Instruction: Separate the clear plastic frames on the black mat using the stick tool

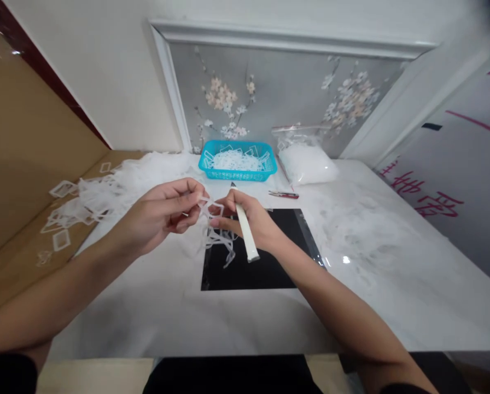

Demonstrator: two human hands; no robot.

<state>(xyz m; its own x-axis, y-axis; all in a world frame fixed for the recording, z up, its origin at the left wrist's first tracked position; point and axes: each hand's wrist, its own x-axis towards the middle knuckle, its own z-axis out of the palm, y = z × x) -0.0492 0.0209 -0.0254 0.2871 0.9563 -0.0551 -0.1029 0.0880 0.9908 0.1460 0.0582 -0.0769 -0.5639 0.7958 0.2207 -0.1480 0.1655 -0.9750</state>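
Observation:
My left hand (165, 210) is closed, its thumb and fingertips pinching a small white translucent plastic frame (205, 203) above the black mat. My right hand (258, 220) is wrapped round a slim white-handled tool (247, 232) with a dark tip that points away from me. The right fingertips also reach the plastic frame, close to the left ones. Below both hands, more translucent plastic strips (227, 249) hang or lie over the black mat (265, 273); which of these cannot be told.
A blue basket (237, 175) of plastic frames stands at the back, beside a clear bag (308, 163) of white pieces. Small snips (285, 194) lie before the bag. A heap of plastic frames (146, 172) spreads on the left; thin clear plastic (363, 230) covers the right.

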